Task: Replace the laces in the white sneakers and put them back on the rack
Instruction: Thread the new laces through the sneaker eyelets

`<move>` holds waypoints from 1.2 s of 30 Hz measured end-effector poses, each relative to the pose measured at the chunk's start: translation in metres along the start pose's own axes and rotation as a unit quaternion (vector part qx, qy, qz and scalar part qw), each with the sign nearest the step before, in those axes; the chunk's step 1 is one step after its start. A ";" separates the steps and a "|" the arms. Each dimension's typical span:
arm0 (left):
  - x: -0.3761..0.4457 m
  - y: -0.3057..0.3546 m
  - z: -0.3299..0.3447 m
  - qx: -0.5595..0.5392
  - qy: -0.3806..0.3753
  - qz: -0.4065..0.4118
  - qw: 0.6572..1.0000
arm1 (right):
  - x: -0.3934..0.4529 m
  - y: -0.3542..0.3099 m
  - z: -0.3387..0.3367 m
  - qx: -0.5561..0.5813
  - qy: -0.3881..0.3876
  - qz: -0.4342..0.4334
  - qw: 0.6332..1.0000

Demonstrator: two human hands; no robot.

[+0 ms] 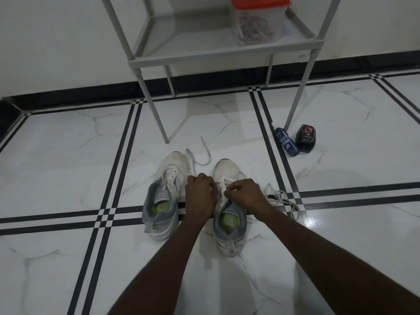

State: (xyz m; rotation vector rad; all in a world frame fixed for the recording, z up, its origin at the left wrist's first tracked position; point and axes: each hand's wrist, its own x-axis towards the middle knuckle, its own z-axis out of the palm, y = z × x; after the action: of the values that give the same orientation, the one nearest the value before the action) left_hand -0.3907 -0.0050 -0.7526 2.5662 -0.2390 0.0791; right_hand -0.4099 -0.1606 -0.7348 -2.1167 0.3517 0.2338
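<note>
Both hands down on the right sneaker (228, 214): left hand (200, 194) and right hand (244, 193) curled at its eyelets, fingers apparently pinching lace, though too small to be sure. Left sneaker (163, 196) just beside it, eyelets bare. Loose lace (200, 155) beyond the toes, another lace (284, 201) to the right. Probably midway: one shoe being threaded, one untouched, neither on the rack (216, 51). Open floor near and left; rack legs far, two small containers (295, 140) far right.

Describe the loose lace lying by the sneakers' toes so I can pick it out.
Find the grey rack; below its front left leg lies the loose lace, curled between the two sneakers' toes. Unlike the lace pile right of the right sneaker, it is one single strand.
</note>
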 end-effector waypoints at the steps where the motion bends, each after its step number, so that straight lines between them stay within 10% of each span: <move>1: 0.002 -0.003 -0.004 0.000 0.027 -0.017 0.999 | 0.000 0.000 0.000 -0.002 0.002 0.002 1.000; 8: 0.017 -0.029 -0.054 0.058 0.182 -0.178 0.965 | -0.002 -0.001 0.000 0.018 -0.004 0.006 1.000; 15: 0.000 0.001 -0.009 -0.037 -0.018 0.042 0.998 | 0.000 -0.001 0.001 0.010 -0.002 0.004 1.000; 20: 0.005 0.002 0.005 0.053 -0.043 0.004 0.998 | -0.001 0.000 0.000 0.018 -0.001 0.005 1.000; 28: 0.003 -0.009 0.005 -0.146 -0.064 -0.144 0.977 | 0.003 0.002 0.001 0.017 -0.006 -0.002 1.000; 36: 0.016 -0.017 0.006 -0.078 -0.128 -0.112 0.982 | 0.006 0.003 -0.002 -0.005 -0.029 -0.011 1.000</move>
State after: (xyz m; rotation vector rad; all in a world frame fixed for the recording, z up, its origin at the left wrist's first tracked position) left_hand -0.3719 0.0032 -0.7645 2.4256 -0.0472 -0.3413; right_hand -0.4049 -0.1652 -0.7378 -2.1170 0.2936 0.2834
